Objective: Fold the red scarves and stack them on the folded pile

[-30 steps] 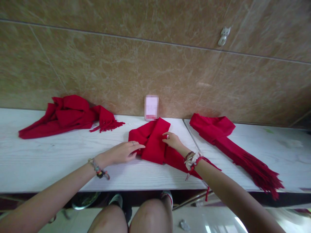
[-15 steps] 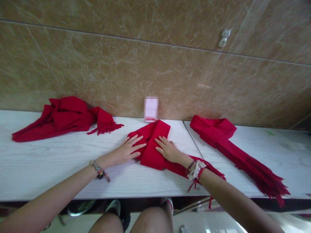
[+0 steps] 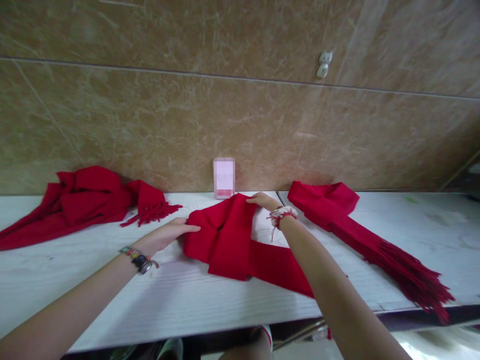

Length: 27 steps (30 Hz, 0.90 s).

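A folded red scarf [image 3: 230, 240] lies in the middle of the white tabletop [image 3: 165, 300], its two parts crossing. One long end runs off to the right, passing under my right forearm. My left hand [image 3: 168, 235] grips the left edge of this scarf, thumb on top and the other fingers hidden behind or beneath the cloth. At the upper right corner, my right hand [image 3: 264, 201] pinches the fabric between thumb and fingers. Both hands wear bracelets at the wrist.
A crumpled red scarf [image 3: 90, 200] with fringe lies to the left. Another folded red scarf [image 3: 337, 215] lies to the right, its fringe near the front edge. A pale upright rectangle [image 3: 224, 175], blurred, leans on the tiled wall [image 3: 168, 125]. A white cat-shaped hook [image 3: 324, 65] is mounted above.
Both hands lay flat on the middle scarf half a second ago; now they grip its left edge and upper right corner. The view has shifted, and the scarf looks more spread.
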{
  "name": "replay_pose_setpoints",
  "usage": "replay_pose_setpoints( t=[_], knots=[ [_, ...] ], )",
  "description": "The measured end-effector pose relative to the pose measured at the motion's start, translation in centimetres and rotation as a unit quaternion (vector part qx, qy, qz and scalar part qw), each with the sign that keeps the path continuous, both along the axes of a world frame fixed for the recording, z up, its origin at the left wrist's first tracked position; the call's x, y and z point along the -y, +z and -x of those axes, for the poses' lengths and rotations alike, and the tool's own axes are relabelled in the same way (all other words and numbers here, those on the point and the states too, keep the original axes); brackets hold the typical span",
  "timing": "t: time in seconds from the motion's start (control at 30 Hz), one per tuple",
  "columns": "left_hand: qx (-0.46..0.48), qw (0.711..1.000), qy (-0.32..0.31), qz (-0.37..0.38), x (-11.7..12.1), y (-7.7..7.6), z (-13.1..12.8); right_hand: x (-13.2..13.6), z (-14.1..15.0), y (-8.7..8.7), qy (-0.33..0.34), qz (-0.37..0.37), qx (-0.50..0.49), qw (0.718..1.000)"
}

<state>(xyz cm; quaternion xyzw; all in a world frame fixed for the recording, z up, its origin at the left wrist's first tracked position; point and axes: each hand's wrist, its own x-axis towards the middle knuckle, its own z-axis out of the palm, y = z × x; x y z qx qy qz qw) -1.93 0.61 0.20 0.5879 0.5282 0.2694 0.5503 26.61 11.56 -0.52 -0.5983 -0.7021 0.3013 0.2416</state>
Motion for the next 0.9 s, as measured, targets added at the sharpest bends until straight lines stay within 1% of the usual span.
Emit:
replay_pose_setpoints(
  t=[0.1, 0.17, 0.27, 0.37, 0.43, 0.5, 0.6, 0.67, 0.73, 0.8, 0.87, 0.9],
  knots=[
    [0.022, 1.0, 0.005, -0.01, 0.7, 0.9, -0.8, 0.5, -1.0, 0.5, 0.03, 0.035, -0.054, 0.997],
    [0.011, 0.999, 0.015, -0.027, 0.8, 1.4, -1.2, 1.5, -1.9, 1.0, 0.038, 0.035, -0.092, 0.994],
    [-0.024, 0.995, 0.048, -0.086, 0.0, 1.9, -2.2, 3.7, -4.2, 2.2, 0.034, 0.011, -0.178, 0.983],
    [-0.036, 0.984, 0.087, -0.15, -1.2, 2.9, -4.3, 6.6, -8.0, 4.2, 0.024, -0.048, -0.288, 0.956],
    [-0.023, 0.979, 0.079, -0.189, -2.0, 4.2, -6.6, 8.8, -11.2, 6.0, 0.004, -0.097, -0.289, 0.952],
    [-0.001, 0.973, 0.038, -0.228, -2.5, 6.0, -9.3, 11.1, -14.4, 8.2, -0.031, -0.135, -0.285, 0.948],
    [0.037, 0.959, -0.031, -0.279, -2.8, 8.8, -14.1, 14.3, -18.7, 11.8, -0.089, -0.173, -0.293, 0.936],
    [0.066, 0.952, -0.067, -0.292, -3.1, 10.5, -17.4, 15.7, -21.3, 14.0, -0.133, -0.195, -0.293, 0.926],
    [0.091, 0.945, -0.09, -0.3, -3.7, 11.6, -20.5, 16.3, -23.5, 15.9, -0.185, -0.213, -0.279, 0.918],
    [0.121, 0.94, -0.115, -0.297, -4.6, 12.2, -23.4, 16.0, -25.6, 17.2, -0.235, -0.218, -0.249, 0.914],
    [0.151, 0.94, -0.139, -0.273, -6.0, 12.2, -26.0, 14.9, -27.3, 17.7, -0.271, -0.206, -0.206, 0.918],
    [0.161, 0.943, -0.147, -0.252, -6.7, 11.9, -27.2, 14.1, -28.0, 17.6, -0.28, -0.195, -0.178, 0.923]
  ],
)
